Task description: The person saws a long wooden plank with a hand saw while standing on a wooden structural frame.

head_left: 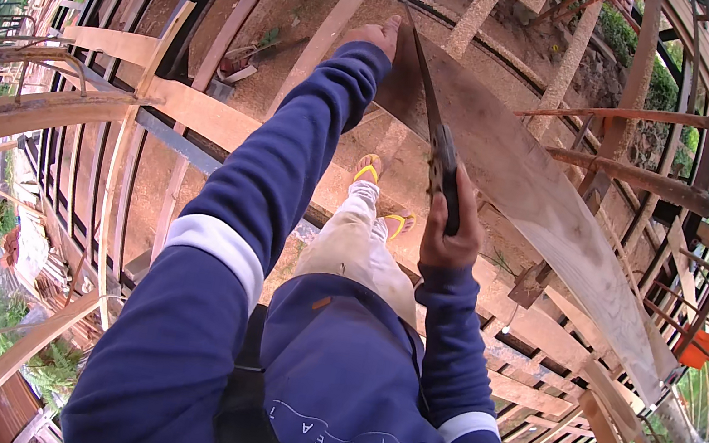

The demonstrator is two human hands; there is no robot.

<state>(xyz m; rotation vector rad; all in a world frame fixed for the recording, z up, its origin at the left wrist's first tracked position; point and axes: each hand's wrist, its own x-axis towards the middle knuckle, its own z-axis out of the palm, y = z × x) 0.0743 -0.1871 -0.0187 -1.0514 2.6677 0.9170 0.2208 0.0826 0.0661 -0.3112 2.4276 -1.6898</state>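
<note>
A long, wide wooden board [530, 179] stretches from the upper middle down to the lower right. My left hand [380, 36], arm reaching far forward, grips the board's far left end by its edge; part of the fingers is hidden. In my right hand [455, 232] is a handsaw [445, 169], closed around its dark handle. The narrow blade points forward and away, crossing the board near its left end, close to my left hand. Whether the teeth touch the wood I cannot tell.
Timber beams [206, 112] and metal bars frame the space around me. My feet, in yellow flip-flops [368, 173], stand below on brown ground. Rusty pipes [645, 181] stick out at the right, near an orange container [696, 349]. A curved beam [40, 115] lies left.
</note>
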